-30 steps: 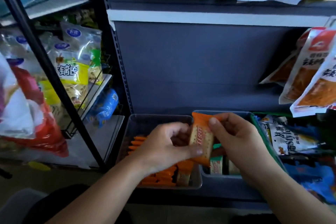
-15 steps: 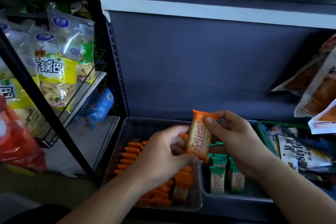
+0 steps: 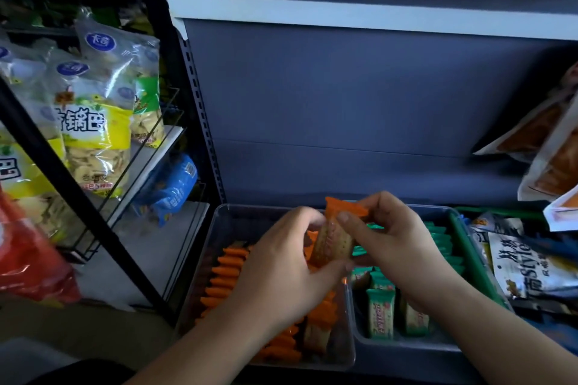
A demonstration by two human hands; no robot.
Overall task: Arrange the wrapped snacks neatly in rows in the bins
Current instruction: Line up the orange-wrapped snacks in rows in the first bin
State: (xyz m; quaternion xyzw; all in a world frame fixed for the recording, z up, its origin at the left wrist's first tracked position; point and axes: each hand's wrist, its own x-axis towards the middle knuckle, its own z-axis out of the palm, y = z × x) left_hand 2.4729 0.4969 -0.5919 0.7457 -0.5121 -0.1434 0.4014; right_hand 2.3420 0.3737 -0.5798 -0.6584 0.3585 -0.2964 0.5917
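Both hands hold one orange-wrapped snack (image 3: 333, 236) upright above the bins. My left hand (image 3: 287, 265) grips its lower end, and my right hand (image 3: 391, 247) pinches its upper end with thumb and fingers. Below the left hand a clear bin (image 3: 225, 222) holds rows of orange-wrapped snacks (image 3: 226, 272) standing on edge. To its right a second clear bin (image 3: 406, 345) holds green-wrapped snacks (image 3: 380, 312) in rows, partly hidden by my right hand.
Dark shelf back panel (image 3: 344, 118) rises behind the bins. A wire rack at left carries yellow snack bags (image 3: 93, 140) and a blue packet (image 3: 172, 187). A red bag (image 3: 28, 259) hangs at far left. Packets (image 3: 528, 265) crowd the right.
The head camera has tilted down and closer, so more of both bins shows. Both hands keep hold of the orange snack, now lower over the bins.
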